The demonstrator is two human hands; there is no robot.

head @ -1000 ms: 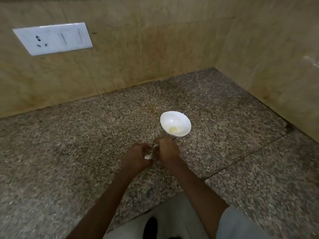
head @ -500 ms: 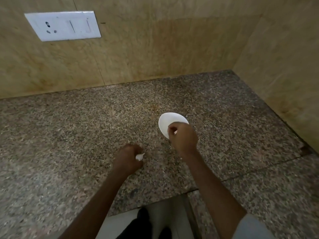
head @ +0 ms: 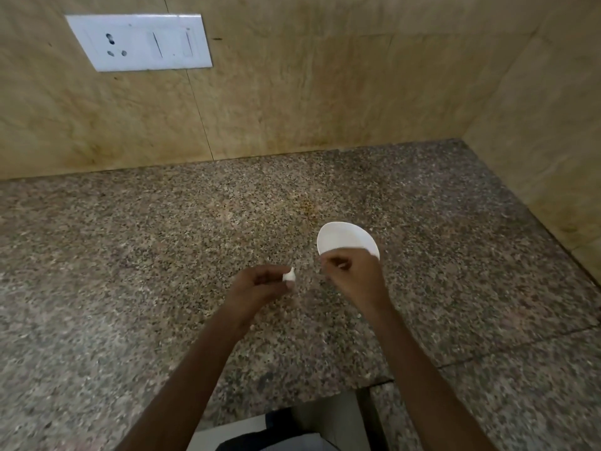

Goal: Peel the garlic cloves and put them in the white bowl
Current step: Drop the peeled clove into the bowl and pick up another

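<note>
The white bowl (head: 344, 237) stands on the speckled granite counter (head: 162, 255); my right hand covers its near rim and its inside is mostly hidden. My left hand (head: 260, 286) holds a small white garlic piece (head: 289, 275) with a pointed tip, pinched at the fingertips, left of the bowl. My right hand (head: 353, 276) hovers at the bowl's near edge with fingers curled, pinching a tiny pale bit (head: 341, 265); whether that bit is clove or skin I cannot tell.
Beige tiled walls close the counter at the back and on the right. A white switch and socket plate (head: 138, 42) is on the back wall. The counter's front edge (head: 292, 405) runs below my forearms, with a seam line at the right.
My hands, joined on the garlic a second ago, have separated. The right hand went up to the bowl and stays at its near rim; the left hand keeps the garlic. The camera tilted up.
</note>
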